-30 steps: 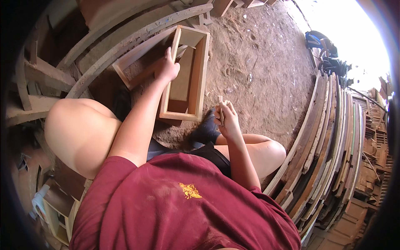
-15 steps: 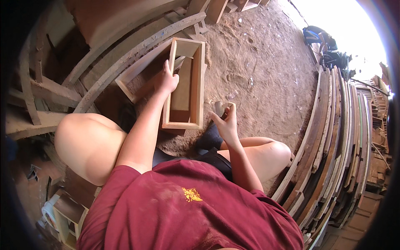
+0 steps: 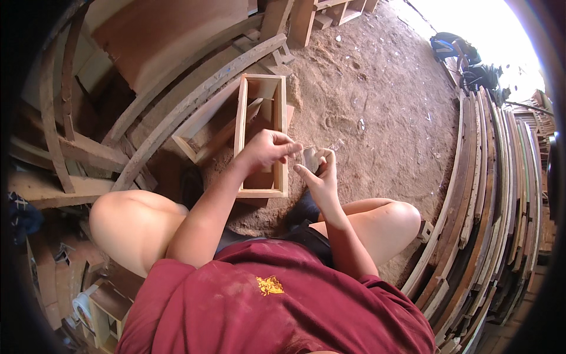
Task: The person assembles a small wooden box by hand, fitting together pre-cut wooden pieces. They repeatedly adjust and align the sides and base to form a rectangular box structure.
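My right hand (image 3: 323, 176) pinches a small, flat, greyish piece (image 3: 310, 160) between thumb and fingers; its material is hard to tell. Close beside it, the fingertips of my left hand (image 3: 272, 152) are pinched together at the piece's edge, and what they hold is too small to make out. Beneath my left hand lies a rectangular wooden frame (image 3: 283, 118), like an open box with pale edges, its long side pointing away from me. My left wrist and hand hide part of its middle. Another wooden frame (image 3: 207, 118) rests tilted on its left.
Dusty, sandy ground (image 3: 365, 106) spreads ahead and to the right. A long stack of wooden boards (image 3: 466, 194) runs along the right. Curved wooden beams (image 3: 194, 97) stand at the left. A small wooden box (image 3: 109, 307) sits at lower left, and dark bags (image 3: 457, 50) lie far right.
My left hand has let go of the wooden frame's left side and come right, to the small piece in my right hand. The frame appears slightly lower in view.
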### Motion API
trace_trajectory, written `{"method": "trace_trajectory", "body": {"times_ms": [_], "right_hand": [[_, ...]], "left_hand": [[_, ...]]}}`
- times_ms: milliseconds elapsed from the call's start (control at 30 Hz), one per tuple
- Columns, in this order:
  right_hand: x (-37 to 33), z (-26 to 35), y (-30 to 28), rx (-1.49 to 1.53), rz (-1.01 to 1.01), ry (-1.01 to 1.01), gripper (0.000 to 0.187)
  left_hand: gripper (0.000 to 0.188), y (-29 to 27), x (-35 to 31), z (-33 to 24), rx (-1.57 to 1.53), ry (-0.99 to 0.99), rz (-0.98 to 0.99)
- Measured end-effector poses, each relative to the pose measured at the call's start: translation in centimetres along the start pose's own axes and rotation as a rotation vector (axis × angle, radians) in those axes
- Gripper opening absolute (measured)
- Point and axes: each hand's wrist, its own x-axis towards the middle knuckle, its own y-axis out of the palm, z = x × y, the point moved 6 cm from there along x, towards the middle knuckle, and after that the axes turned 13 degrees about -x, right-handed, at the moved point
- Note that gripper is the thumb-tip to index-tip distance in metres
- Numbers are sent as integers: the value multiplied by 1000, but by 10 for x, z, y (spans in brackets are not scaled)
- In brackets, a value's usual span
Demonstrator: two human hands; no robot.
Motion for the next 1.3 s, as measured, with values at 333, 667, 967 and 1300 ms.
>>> {"method": "trace_trajectory", "body": {"times_ms": [333, 667, 967, 1300], "right_hand": [[-8, -9, -1, 269, 48, 229, 18], [-9, -17, -2, 333, 72, 308, 9], [-2, -12, -20, -115, -34, 195, 22], [2, -44, -35, 89, -90, 310, 25]], "left_hand": [[30, 23, -13, -7, -259, 0, 37], [21, 26, -11, -11, -170, 15, 68], [20, 24, -7, -6, -5, -34, 56], [18, 10, -3, -1, 34, -25, -88]]}}
